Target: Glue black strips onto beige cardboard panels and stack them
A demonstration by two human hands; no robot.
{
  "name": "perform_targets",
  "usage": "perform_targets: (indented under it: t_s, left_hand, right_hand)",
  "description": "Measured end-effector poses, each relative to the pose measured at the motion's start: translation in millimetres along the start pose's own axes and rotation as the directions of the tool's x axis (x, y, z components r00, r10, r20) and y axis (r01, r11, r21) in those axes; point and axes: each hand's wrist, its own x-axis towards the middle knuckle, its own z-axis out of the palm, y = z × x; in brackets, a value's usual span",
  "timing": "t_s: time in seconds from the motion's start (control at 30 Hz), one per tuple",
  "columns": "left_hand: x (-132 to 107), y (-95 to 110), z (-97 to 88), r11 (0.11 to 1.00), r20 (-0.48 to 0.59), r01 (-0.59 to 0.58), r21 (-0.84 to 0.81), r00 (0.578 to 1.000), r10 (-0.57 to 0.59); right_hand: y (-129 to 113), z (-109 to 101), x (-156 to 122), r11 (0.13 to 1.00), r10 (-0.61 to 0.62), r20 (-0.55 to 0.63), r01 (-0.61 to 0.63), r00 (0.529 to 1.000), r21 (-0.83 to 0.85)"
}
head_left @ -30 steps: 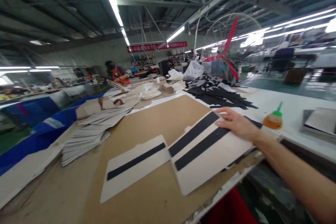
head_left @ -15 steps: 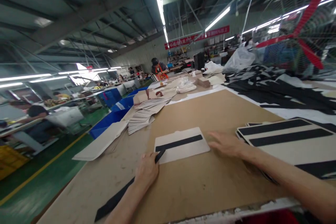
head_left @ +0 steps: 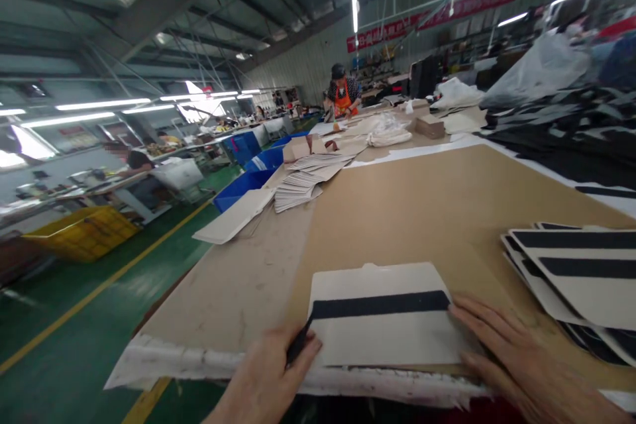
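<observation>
A light beige panel (head_left: 382, 341) with rounded corners lies near the front edge of the table, a black strip (head_left: 382, 305) running across its middle. At the panel's left edge, my left hand (head_left: 275, 368) pinches the strip's loose end, which bends up off the panel between thumb and fingers. My right hand (head_left: 517, 354) rests at the panel's right edge with fingers stretched out and apart, the fingertips touching it. Part of the panel's lower right corner is hidden by that hand.
Striped panels (head_left: 586, 278) are stacked at the right. Fanned beige sheets (head_left: 298, 189) and a flat pile of boards (head_left: 233, 215) lie along the left side, beside blue bins (head_left: 243, 187). Black fabric scraps (head_left: 561, 139) heap at the back right. A person (head_left: 342, 93) stands at the far end.
The panel has come closer to the table's front edge. My right hand, apart from it before, now touches its right edge. My left hand still grips the strip. The view has shifted.
</observation>
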Motion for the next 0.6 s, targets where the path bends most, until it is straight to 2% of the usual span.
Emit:
perform_targets:
  t_s: [0.07, 0.13, 0.2, 0.27, 0.37, 0.43, 0.6]
  left_hand:
    - [-2.8, 19.5, 2.9, 0.965, 0.172, 0.106, -0.239, 0.983, -0.065]
    - [2.3, 35.7, 12.8, 0.833, 0.312, 0.197, -0.517, 0.949, -0.031]
    - [10.1, 46.8, 27.0, 0.675, 0.351, 0.246, -0.696, 0.936, 0.021]
    - [16.6, 53.9, 41.6, 0.591, 0.355, 0.259, -0.764, 0.934, 0.049]
    - [22.0, 59.9, 58.2, 0.546, 0.371, 0.272, -0.792, 0.926, 0.076]
    - [23.5, 61.8, 65.0, 0.538, 0.397, 0.286, -0.793, 0.913, 0.100]
    - [24.3, 63.1, 74.5, 0.555, 0.412, 0.266, -0.788, 0.898, 0.155]
  right_hand:
    - [-20.7, -7.9, 9.5, 0.989, 0.025, -0.036, -0.020, 0.999, 0.147]
    - [-48.1, -15.4, 26.0, 0.948, 0.067, 0.059, -0.082, 0.996, 0.309]
    - [-76.0, -18.6, 42.4, 0.876, 0.113, 0.164, -0.176, 0.980, 0.449]
    - [-97.8, -15.8, 54.8, 0.783, 0.145, 0.196, -0.234, 0.970, 0.577]
    - [-113.5, -5.7, 63.6, 0.655, 0.135, 0.188, -0.230, 0.973, 0.720]
    - [-115.1, -0.5, 64.1, 0.628, 0.101, 0.188, -0.209, 0.977, 0.749]
    - [-111.4, 3.3, 60.7, 0.639, 0.051, 0.166, -0.160, 0.985, 0.753]
